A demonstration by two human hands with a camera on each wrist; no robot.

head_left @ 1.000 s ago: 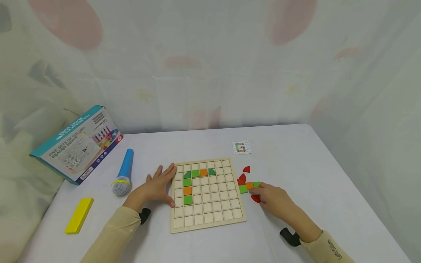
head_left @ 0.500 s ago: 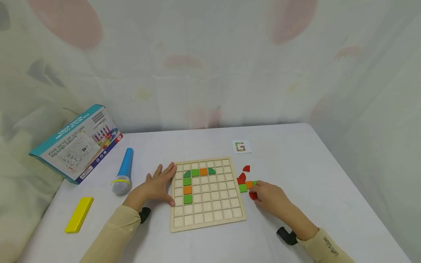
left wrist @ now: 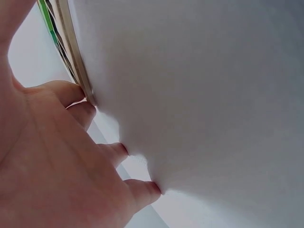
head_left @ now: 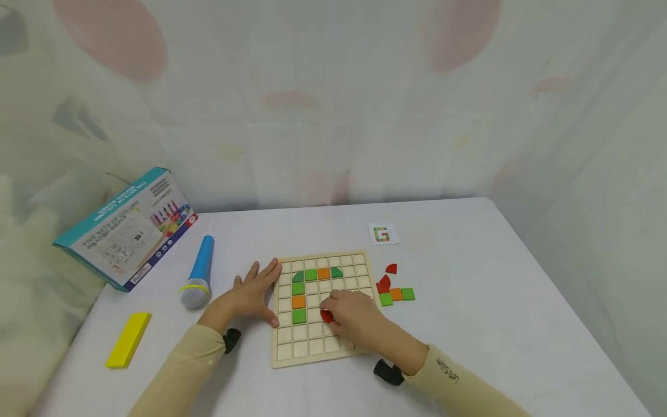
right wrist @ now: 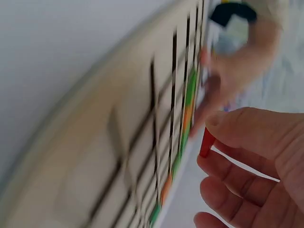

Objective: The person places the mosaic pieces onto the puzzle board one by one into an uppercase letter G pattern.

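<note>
Right hand (head_left: 356,318) had swung from the loose tiles (head_left: 396,294) to over the grid board (head_left: 315,346), red piece (head_left: 326,316) and all. Only the right wrist cam showed that piece's thin edge, pinched thumb-to-finger; left hand (head_left: 249,298) lay spread against the board's edge.

The right hand (head_left: 356,318) has left the loose tiles (head_left: 396,294) and moved over the board (head_left: 315,346) — the red piece (head_left: 326,316), pinched, came with it — uncovering the green end tile (head_left: 408,294)
</note>
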